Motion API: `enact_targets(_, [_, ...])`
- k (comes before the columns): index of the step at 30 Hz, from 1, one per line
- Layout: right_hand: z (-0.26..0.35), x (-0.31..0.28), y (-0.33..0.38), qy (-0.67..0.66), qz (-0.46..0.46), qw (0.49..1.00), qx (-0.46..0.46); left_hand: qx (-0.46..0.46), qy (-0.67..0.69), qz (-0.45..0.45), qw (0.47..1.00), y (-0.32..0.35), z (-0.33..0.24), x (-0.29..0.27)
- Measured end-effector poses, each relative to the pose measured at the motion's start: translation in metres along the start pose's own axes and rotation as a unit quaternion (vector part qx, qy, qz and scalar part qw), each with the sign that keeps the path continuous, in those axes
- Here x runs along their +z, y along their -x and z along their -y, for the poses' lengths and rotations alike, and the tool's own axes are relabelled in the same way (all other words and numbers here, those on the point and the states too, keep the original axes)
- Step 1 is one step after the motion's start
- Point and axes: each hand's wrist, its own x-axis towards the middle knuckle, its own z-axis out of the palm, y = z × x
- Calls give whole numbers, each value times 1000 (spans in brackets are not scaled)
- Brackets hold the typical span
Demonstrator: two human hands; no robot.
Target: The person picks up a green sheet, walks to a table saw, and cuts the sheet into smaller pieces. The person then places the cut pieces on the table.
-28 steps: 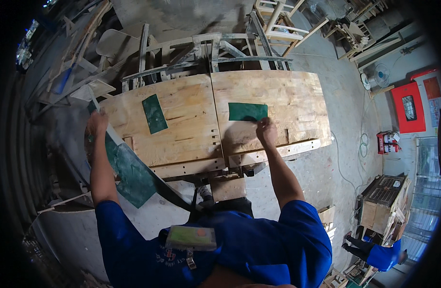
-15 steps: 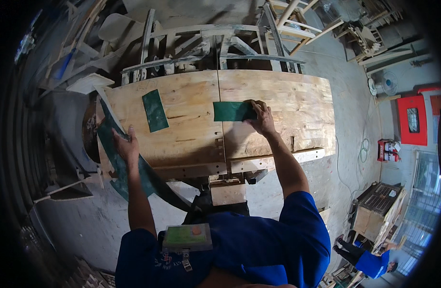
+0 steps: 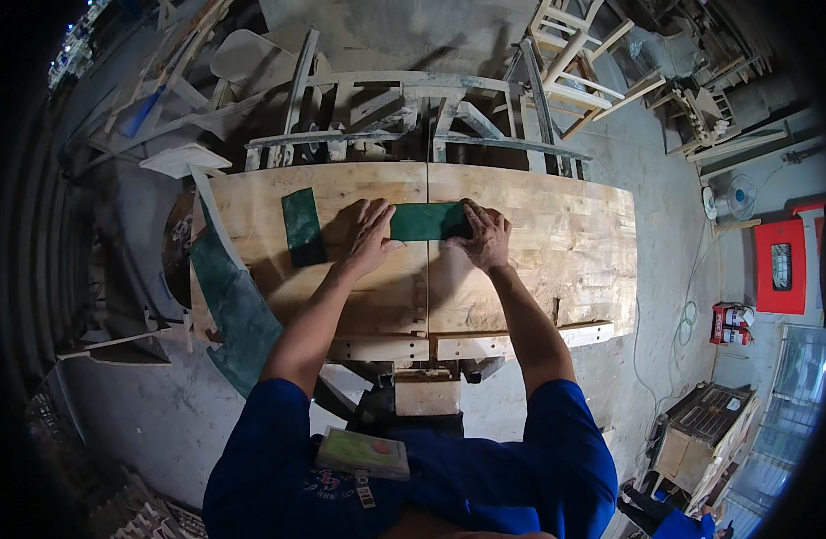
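A rectangular green strip that looks like sandpaper (image 3: 424,222) lies across the seam of a wooden bench top (image 3: 539,260). My left hand (image 3: 370,241) pinches its left end, thumb at the near edge and fingers at the far side. Around the right end, my right hand (image 3: 486,237) has its fingers closed, hiding that end. A second green piece (image 3: 304,226) rests on the wood to the left, apart from both hands. Farther left, a large curling green sheet (image 3: 238,296) hangs over the bench's left edge, with a dark underside; my left forearm passes beside it.
Wooden frames (image 3: 413,81) stand behind the bench, with a light wooden chair (image 3: 575,76) at the far right. A red cabinet (image 3: 780,267) is on the right wall. A cable (image 3: 642,359) runs along the floor. Another person (image 3: 674,521) is at the lower right.
My left hand has left the large sheet and moved right to the strip's left end. My right hand still holds the other end. The whole view has shifted slightly.
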Motion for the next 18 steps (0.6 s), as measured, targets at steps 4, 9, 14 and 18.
enact_targets(4, [-17,8,-2,-17,-35,999,-27,33,24,0,999,-17,5,6])
enact_targets(9, [-25,18,-1,-11,-44,998,-38,44,-10,-16,999,-17,6,4])
enact_targets(14, [-32,25,3,-17,-37,999,-30,46,-33,-20,998,-20,-2,1])
enact_targets(18, [-33,22,-2,-19,-28,998,-56,42,-33,-39,998,-17,7,7])
